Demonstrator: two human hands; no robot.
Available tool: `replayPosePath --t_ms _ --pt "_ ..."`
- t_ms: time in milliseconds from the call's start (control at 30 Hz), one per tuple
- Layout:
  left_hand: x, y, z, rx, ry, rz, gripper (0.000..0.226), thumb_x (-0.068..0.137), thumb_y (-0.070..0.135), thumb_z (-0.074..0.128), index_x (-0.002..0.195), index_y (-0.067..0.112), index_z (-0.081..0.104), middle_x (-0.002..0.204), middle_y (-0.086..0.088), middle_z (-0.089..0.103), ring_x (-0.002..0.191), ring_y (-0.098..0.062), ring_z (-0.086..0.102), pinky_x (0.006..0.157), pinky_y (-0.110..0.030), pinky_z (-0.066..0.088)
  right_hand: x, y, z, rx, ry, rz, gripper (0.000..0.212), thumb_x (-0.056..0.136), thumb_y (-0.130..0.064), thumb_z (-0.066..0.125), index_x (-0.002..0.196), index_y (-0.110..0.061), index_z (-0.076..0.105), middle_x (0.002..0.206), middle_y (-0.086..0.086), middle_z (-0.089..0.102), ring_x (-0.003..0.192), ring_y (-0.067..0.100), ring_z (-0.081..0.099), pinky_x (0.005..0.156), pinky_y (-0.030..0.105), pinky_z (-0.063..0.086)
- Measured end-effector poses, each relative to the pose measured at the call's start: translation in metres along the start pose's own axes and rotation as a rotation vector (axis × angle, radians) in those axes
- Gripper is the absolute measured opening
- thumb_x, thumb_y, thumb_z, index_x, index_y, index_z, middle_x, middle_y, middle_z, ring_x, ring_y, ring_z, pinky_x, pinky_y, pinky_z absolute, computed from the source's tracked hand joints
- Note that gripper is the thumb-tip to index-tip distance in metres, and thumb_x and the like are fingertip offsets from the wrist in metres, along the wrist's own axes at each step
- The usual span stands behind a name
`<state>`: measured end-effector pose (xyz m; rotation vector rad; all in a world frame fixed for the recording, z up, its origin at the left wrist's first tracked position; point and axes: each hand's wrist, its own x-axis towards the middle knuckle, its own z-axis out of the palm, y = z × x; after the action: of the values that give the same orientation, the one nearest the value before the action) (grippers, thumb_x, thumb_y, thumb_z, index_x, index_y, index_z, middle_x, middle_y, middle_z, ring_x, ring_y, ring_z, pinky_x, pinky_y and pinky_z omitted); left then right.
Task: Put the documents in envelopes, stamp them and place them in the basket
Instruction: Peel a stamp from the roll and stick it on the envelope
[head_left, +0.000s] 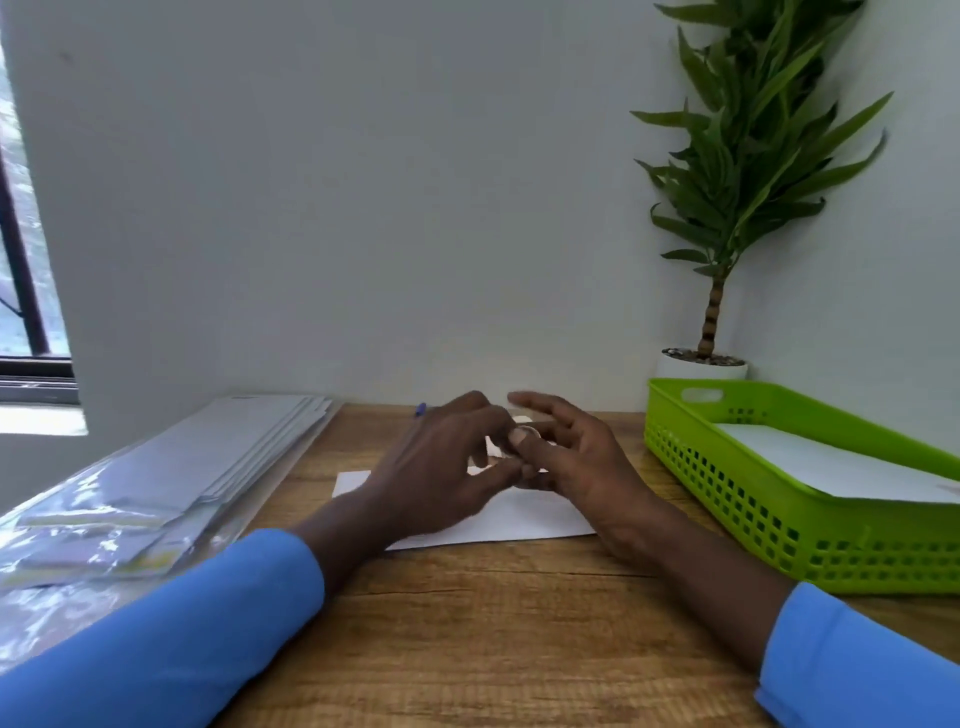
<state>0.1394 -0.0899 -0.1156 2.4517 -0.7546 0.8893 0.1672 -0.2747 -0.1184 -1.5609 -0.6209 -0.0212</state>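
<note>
A white envelope (519, 519) lies flat on the wooden desk (493, 623) in front of me. Both hands hover just above its far edge and meet there. My left hand (441, 467) has its fingers curled, and its fingertips pinch a small pale piece (496, 447) that is blurred and mostly hidden. My right hand (582, 457) pinches the same piece between its thumb and lower fingers, with the index finger stretched out above. The green plastic basket (727, 499) stands at the right with a white envelope (831, 462) inside it.
A stack of envelopes in clear plastic wrap (182, 467) covers the left side of the desk. A blue pen (421, 409) peeks out behind my left hand. A potted plant (701, 366) stands in the back right corner against the wall.
</note>
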Motion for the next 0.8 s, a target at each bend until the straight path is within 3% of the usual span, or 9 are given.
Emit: replayPosePath --t_ms 67,233,333,533,800 --pt "-0.002 0.004 0.008 -0.062 0.046 0.003 0.018 0.091 0.041 0.069 0.105 0.029 0.067 0.098 0.013 0.059 0.079 -0.005 0.065 0.065 -0.028 0.057 -0.001 -0.001 -0.003 0.103 0.024 0.035 0.032 0.094 -0.013 0.069 0.124 -0.023 0.068 0.109 0.025 0.071 0.089 0.032 0.070 0.081 0.041 0.061" --pt "-0.005 0.005 0.012 -0.197 0.158 -0.045 0.030 0.092 0.031 0.074 0.121 0.028 0.068 0.103 0.014 0.067 0.081 -0.009 0.069 0.067 -0.021 0.057 0.001 -0.003 -0.003 0.346 0.065 0.114 0.026 0.095 -0.010 0.064 0.121 -0.011 0.068 0.112 0.018 0.075 0.089 0.023 0.073 0.074 0.033 0.060" --pt "-0.005 0.006 0.010 -0.215 0.202 -0.097 0.026 0.090 0.027 0.077 0.115 0.028 0.071 0.099 0.017 0.070 0.079 -0.007 0.070 0.067 -0.014 0.052 0.002 -0.001 -0.002 0.385 0.064 0.148 0.023 0.094 -0.012 0.063 0.116 -0.007 0.070 0.110 0.017 0.073 0.085 0.019 0.073 0.069 0.031 0.060" --pt "-0.004 0.013 0.008 -0.211 0.278 -0.141 0.018 0.087 0.021 0.079 0.105 0.024 0.074 0.090 0.017 0.073 0.075 -0.003 0.069 0.065 -0.007 0.047 0.004 -0.001 -0.002 0.460 0.080 0.147 0.043 0.080 -0.019 0.068 0.119 0.000 0.068 0.116 0.021 0.071 0.090 0.022 0.074 0.072 0.032 0.062" --pt "-0.003 0.012 0.008 -0.385 0.278 -0.250 0.022 0.089 0.012 0.074 0.103 0.029 0.074 0.083 0.013 0.074 0.083 -0.006 0.071 0.065 -0.016 0.055 0.000 -0.001 0.002 0.387 0.072 0.194 0.025 0.098 -0.022 0.060 0.111 -0.005 0.072 0.105 0.021 0.076 0.087 0.034 0.076 0.068 0.032 0.063"
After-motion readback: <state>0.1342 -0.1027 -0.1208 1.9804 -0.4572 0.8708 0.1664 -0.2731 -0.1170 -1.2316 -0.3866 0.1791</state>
